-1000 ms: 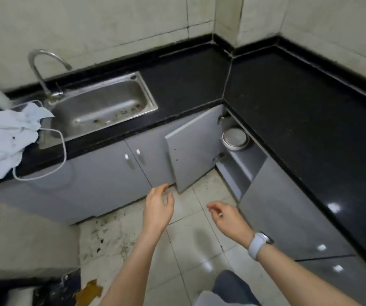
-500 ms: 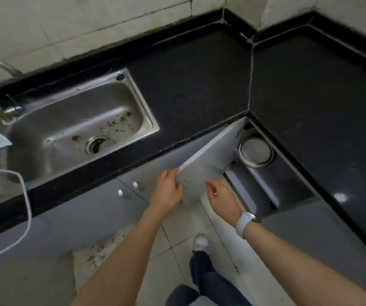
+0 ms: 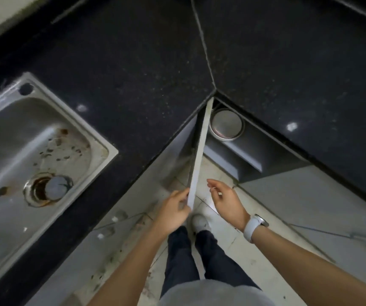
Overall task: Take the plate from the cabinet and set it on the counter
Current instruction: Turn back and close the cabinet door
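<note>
cabinet door [image 3: 199,155] edge-on, swung out | shelf [image 3: 250,151] right of it open | countertop [image 3: 288,62] overhangs

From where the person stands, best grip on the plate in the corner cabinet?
Probably the near rim of the plate, pinched by the right hand, which is open and on that side. The plate lies flat on the shelf under the counter overhang, so come in low from the front. The left hand grips the door.

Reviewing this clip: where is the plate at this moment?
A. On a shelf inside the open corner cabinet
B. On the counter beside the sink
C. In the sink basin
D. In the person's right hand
A. The plate sits on the shelf in the open cabinet, behind the door that the left hand grips; the right hand is empty.
</note>
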`<state>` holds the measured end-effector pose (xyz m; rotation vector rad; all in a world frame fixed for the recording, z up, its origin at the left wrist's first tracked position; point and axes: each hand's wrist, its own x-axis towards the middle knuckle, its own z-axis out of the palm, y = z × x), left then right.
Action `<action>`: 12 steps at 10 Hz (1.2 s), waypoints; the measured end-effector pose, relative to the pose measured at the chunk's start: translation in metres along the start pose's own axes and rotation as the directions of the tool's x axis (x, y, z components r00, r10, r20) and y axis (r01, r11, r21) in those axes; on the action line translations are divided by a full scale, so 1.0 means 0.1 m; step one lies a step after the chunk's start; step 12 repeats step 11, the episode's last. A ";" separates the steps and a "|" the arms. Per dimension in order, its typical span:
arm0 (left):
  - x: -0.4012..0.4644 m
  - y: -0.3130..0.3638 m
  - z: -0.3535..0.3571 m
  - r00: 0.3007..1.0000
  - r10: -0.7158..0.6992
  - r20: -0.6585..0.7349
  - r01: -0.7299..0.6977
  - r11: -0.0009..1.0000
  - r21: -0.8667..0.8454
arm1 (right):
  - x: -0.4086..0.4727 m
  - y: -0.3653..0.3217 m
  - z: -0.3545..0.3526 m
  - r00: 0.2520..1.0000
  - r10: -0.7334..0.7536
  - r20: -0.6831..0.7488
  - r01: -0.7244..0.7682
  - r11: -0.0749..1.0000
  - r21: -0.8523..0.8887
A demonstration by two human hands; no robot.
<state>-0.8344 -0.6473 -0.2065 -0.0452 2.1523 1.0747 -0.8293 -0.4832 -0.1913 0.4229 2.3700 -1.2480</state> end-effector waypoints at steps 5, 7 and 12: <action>0.89 1.13 0.58 0.895 0.273 0.352 -0.438 0.686 0.581 | -0.09 0.51 -0.52 0.651 0.633 -0.419 -0.316 0.727 0.609; 1.14 1.31 0.74 0.906 0.335 0.258 -0.396 0.455 0.798 | 0.31 0.63 -0.99 0.501 0.828 -0.252 0.022 0.279 0.960; 1.21 1.68 0.77 0.852 0.475 0.221 -0.454 0.460 0.763 | 0.50 0.72 -1.32 0.724 0.680 -0.113 0.138 0.017 0.990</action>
